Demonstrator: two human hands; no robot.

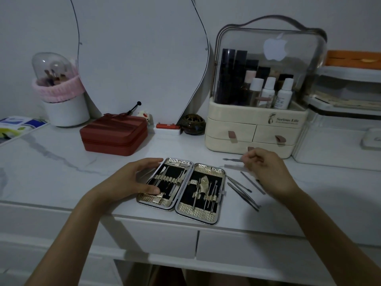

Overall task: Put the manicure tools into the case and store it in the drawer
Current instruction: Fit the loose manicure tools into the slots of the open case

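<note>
An open manicure case (181, 188) with gold edges and black lining lies flat near the front edge of the white dressing table (61, 174); several metal tools sit in its elastic loops. My left hand (134, 180) grips the case's left half, thumb on the lining and fingers over the far edge. My right hand (268, 172) hovers to the right of the case and pinches a thin metal tool (232, 159) by its end. Tweezers (243, 196), a slim file (252, 182) and a pale nail file (234, 166) lie loose on the table under and beside that hand.
Two shut drawers (160, 238) run under the table's front edge. At the back stand a red zip case (114, 136), a cream cosmetics organiser (257, 112) with small drawers, a brush holder (61, 96), a curved mirror (140, 58) and a dark round pot (192, 123).
</note>
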